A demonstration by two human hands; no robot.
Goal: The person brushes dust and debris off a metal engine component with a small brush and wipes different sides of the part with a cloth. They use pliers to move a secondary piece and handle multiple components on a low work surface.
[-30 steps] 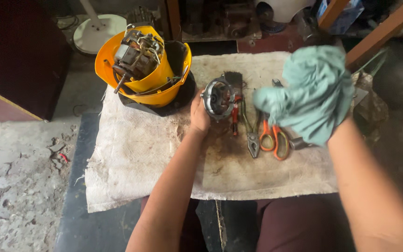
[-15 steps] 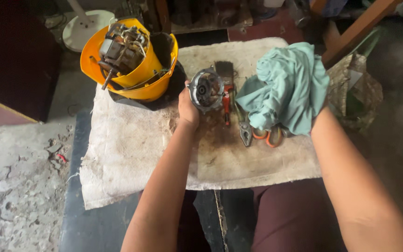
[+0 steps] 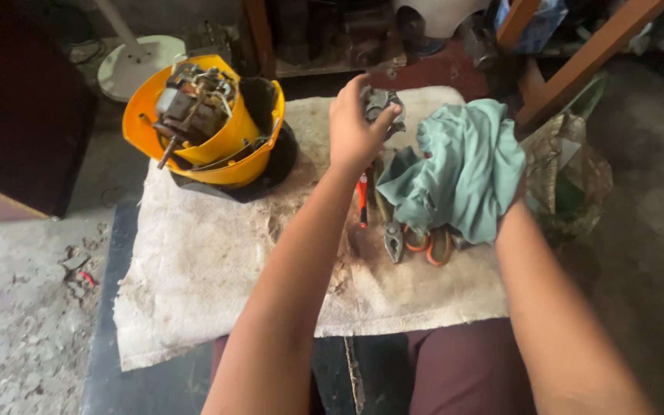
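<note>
A person sits at a low, dark tabletop covered by a stained, off-white cloth, seen from above. Rough grey concrete floor lies beyond the left arm, with small bits of debris on it. Past the hands, at the far edge of the view, stand dim shelves of clutter, wooden legs and the round white base of a stand.

Left of the left hand, on the cloth, sits a yellow plastic housing tilted on a black base, with a bare electric motor of metal plates and windings inside it. Between the two hands, on the cloth, lie pliers and tools with orange and red handles; the rag covers most of them, so their kinds are hard to make out. Right of the right hand lies a crumpled brown and green bag, partly shaded.

The left hand is raised above the far part of the cloth, arm stretched forward, fingers curled around a small grey metal part. Only the part's top edge shows past the fingers, and its shape is unclear. The right hand is almost wholly buried under a bunched pale green rag, which it grips from beneath; only the wrist and forearm show, so how its fingers lie cannot be told. The rag hangs just right of the metal part, close but apart from it. Dark red trousers show at the near edge.
</note>
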